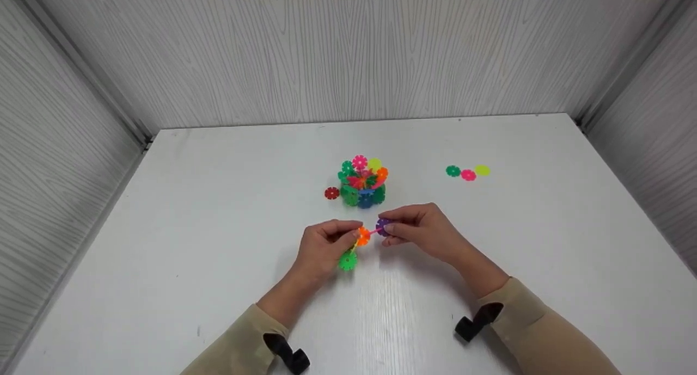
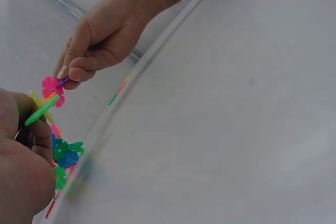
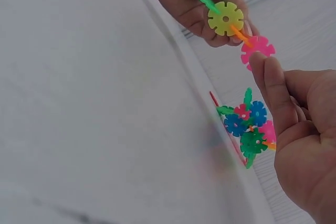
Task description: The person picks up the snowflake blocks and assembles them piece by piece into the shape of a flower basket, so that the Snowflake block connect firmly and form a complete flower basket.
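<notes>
My left hand (image 1: 325,250) pinches an orange notched plastic disc (image 1: 363,236) between thumb and fingers. That disc belongs to a short chain: a green disc (image 1: 348,260) hangs at the lower end, a yellow disc (image 3: 226,19) comes after it, and a pink disc (image 3: 258,51) joins the orange one on the other side. Between thumb and fingertips my right hand (image 1: 427,231) pinches a purple disc (image 1: 382,227), which meets the edge of the pink disc. Whether the purple disc is fully slotted in, I cannot tell. Both hands are above the white table.
Beyond the hands stands a round, multicoloured assembly of discs (image 1: 365,184). A dark red disc (image 1: 331,193) lies at its left. Farther right lie a green disc (image 1: 453,171), a pink loose disc (image 1: 468,174) and a yellow loose disc (image 1: 482,170). Wood-grain panels (image 1: 348,54) border the white table (image 1: 218,201).
</notes>
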`<state>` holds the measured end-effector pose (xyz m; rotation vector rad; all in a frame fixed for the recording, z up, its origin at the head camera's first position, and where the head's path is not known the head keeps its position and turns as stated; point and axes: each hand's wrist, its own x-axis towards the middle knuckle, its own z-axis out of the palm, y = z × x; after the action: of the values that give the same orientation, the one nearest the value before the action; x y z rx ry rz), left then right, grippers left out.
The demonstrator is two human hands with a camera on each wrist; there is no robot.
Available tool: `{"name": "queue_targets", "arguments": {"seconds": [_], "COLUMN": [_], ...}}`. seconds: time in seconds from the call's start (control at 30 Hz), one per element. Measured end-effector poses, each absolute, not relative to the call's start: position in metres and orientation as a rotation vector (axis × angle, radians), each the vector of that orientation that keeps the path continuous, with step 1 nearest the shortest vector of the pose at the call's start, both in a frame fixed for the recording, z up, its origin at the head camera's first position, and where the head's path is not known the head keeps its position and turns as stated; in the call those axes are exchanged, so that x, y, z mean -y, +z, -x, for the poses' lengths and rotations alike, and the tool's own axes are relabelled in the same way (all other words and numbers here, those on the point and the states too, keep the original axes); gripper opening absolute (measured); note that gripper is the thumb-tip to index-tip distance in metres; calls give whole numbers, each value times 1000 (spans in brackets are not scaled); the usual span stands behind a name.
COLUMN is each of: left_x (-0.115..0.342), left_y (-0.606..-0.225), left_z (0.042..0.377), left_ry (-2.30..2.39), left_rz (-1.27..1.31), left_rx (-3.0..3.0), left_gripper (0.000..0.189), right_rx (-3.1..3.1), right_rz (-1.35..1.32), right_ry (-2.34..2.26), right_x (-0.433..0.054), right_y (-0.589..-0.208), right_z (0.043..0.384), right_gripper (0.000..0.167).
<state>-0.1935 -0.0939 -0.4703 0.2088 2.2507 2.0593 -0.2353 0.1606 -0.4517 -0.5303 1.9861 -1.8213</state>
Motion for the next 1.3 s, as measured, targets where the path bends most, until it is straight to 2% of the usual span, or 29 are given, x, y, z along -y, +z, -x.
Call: {"name": "queue_targets", "arguments": {"seconds": [0.33, 0.57, 0.83, 1.07, 1.3], "left_x": [91, 91, 91, 92, 92], "left_y": [-468, -465, -471, -472, -475], "left_z": [196, 199, 201, 199, 200], "left_ry": [2074, 2094, 2120, 2114, 2121], "left_rz": [-34, 78, 57, 82, 75], "left_rx": [-2197, -2152, -2137, -2142, -2130], "left_gripper": [25, 25, 24, 24, 22], "right_rx": [-1972, -2126, -2452, -2662, -2685], "right_rz": [544, 493, 282, -57, -44], "right_ry": [-1804, -1850, -1950, -1685, -1576], "right_x": [-168, -191, -253, -298, -303], "right_y": [-453, -453, -448, -458, -470], "right_z": [243, 258, 289, 311, 329], "right_gripper": [39, 41, 42, 49, 49]}}
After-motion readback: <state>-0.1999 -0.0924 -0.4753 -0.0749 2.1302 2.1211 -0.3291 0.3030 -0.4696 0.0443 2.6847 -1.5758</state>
